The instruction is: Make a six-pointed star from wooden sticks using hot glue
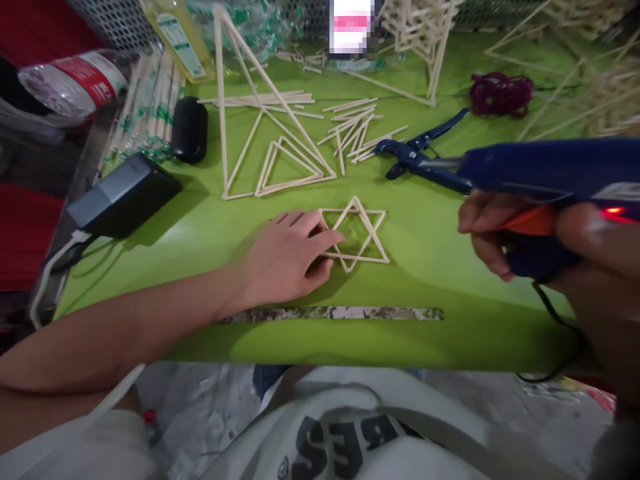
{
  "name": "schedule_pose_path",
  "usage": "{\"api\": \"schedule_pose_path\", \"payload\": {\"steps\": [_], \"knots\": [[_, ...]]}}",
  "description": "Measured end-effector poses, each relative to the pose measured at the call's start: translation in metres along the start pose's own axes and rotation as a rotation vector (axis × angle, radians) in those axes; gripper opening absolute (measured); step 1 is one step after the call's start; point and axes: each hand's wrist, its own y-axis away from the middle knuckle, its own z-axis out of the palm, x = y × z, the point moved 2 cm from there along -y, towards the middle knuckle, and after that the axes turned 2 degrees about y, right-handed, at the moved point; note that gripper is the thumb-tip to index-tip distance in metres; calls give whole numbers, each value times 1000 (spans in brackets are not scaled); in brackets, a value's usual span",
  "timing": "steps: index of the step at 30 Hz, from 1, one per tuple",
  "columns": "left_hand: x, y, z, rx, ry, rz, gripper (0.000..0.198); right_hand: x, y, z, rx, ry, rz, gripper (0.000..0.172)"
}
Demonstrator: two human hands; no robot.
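A six-pointed star of thin wooden sticks (373, 235) lies flat on the green tabletop. My left hand (290, 250) rests over its left side, fingers bent around the sticks and hiding that corner. At the right, my right hand (493, 233) grips a dark blue glue gun (530, 170) with an orange trigger and a lit red light. Its metal nozzle points left, above the blue cutting pliers (415, 157). Behind the star are a large triangular stick frame (223, 133) and a smaller stick triangle (265, 167).
Loose cut sticks (355, 127) lie scattered behind the star. A patterned strip (340, 313) lies near the front edge. On the left are a grey box-shaped device (125, 193) with a cable, a black case (190, 130) and bundled sticks (145, 107). Purple cord (500, 93) sits at back right.
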Motion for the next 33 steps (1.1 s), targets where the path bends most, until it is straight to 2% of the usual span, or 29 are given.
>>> {"api": "schedule_pose_path", "payload": {"steps": [3, 7, 11, 22, 28, 33], "knots": [[0, 1, -1, 0, -13, 3, 41, 16, -10, 7, -76, -60, 74, 34], [-2, 2, -2, 16, -6, 32, 40, 44, -22, 3, -136, -37, 259, 48], [-3, 4, -4, 43, 21, 50, 39, 58, -27, 2, -177, 47, 346, 60], [-1, 4, -6, 57, 23, 40, 38, 60, -24, 2, -174, 217, 354, 64], [0, 2, -9, 34, 2, 45, 39, 65, -20, 2, -176, 243, 317, 53], [0, 3, -8, 19, -5, 26, 38, 65, -18, 0, -181, 255, 337, 55]]}}
